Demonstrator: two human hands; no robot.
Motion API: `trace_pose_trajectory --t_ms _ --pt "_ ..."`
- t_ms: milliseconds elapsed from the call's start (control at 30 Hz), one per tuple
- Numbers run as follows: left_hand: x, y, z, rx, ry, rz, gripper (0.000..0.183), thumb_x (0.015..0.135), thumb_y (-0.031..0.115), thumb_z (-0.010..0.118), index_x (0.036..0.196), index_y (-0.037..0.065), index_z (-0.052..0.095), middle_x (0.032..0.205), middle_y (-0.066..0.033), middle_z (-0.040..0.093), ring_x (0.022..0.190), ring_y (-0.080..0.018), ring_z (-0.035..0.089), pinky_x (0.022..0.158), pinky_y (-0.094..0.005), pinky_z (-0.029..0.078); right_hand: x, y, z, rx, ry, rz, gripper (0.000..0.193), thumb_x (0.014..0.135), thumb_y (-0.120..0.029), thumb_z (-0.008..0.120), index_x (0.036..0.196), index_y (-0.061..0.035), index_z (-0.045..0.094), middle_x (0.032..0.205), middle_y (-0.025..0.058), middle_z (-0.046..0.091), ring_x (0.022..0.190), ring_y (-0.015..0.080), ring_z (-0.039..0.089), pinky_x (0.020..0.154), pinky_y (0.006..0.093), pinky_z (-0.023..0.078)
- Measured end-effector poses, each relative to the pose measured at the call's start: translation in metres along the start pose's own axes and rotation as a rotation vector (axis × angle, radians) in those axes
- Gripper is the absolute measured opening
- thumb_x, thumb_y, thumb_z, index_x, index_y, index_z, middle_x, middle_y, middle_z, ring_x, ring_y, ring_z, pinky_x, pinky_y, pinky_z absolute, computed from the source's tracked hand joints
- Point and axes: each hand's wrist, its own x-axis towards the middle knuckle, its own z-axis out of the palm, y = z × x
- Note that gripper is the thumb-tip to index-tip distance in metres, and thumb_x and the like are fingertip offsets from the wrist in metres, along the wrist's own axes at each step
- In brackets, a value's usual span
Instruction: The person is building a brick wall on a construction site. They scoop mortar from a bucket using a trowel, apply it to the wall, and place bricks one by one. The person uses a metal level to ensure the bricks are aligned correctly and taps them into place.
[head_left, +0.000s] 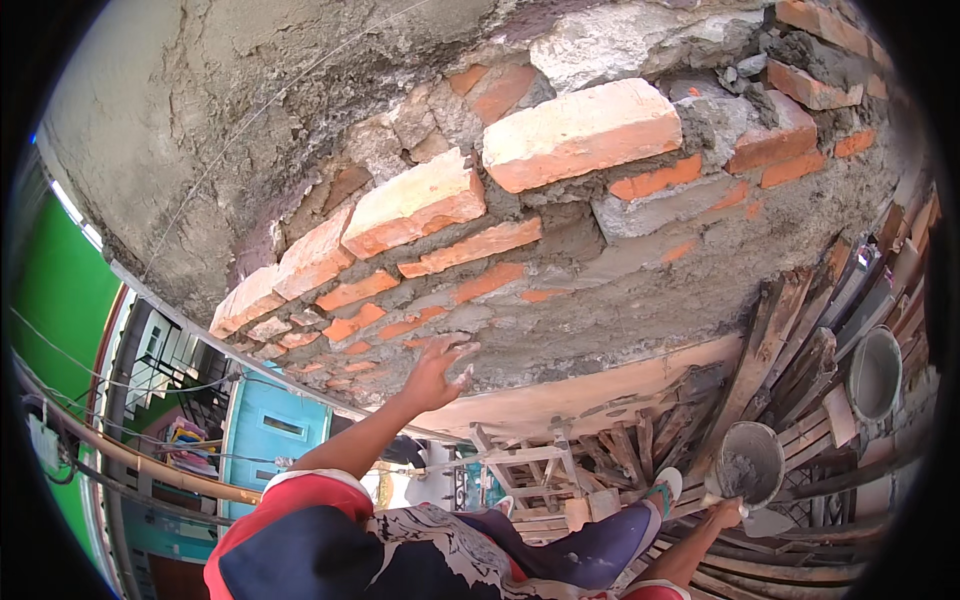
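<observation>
My left hand point(437, 372) reaches up beside the brick wall with its fingers apart and slightly curled; nothing is in it. Whether its fingertips touch the wall's mortared face point(560, 335) I cannot tell. Low on the right, my right hand point(727, 514) is closed on a trowel point(768, 523), whose grey blade points away from it. Right by this hand stands a bucket point(752, 455) with grey mortar inside. Along the wall's top course lie a whole pale orange brick point(582, 135) and a shorter brick point(415, 203), with wet mortar around and below them.
A second bucket point(875, 375) stands farther right among stacked old timbers point(765, 350). My feet are on wooden planks, near a wooden frame point(530, 465). A thin string point(235, 140) runs along the rough plastered wall. Cables and a bamboo pole point(180, 477) cross at left, before a turquoise building point(275, 425).
</observation>
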Motion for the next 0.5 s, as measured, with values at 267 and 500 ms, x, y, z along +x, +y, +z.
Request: trace_pose_trajectory --t_ms 267,500 --pt "-0.081 0.041 0.115 -0.677 -0.228 -0.274 0.050 0.092 0.017 0.071 0.140 0.007 0.061 0.126 -0.0208 0.068 0.117 -0.0388 0.064 0.102 -0.0447 0.050 -0.126 -0.042 -0.026 -0.102 -0.029 -0.424 0.031 0.086 -0.009 0.069 0.103 0.0177 0.064 0.098 0.0245 0.072 0.086 0.0341 0.069 0.079 0.0451 0.053" --pt "-0.048 0.191 0.145 -1.290 -0.783 -0.837 0.100 0.092 0.061 0.069 0.162 0.002 0.029 0.161 -0.0166 0.042 0.151 -0.0263 0.033 0.122 -0.0441 0.026 -0.284 -0.092 -0.082 0.393 -0.351 -0.352 0.019 0.094 -0.001 0.060 0.111 0.0068 0.057 0.097 0.0109 0.062 0.074 0.0210 0.061 0.064 0.0386 0.052"
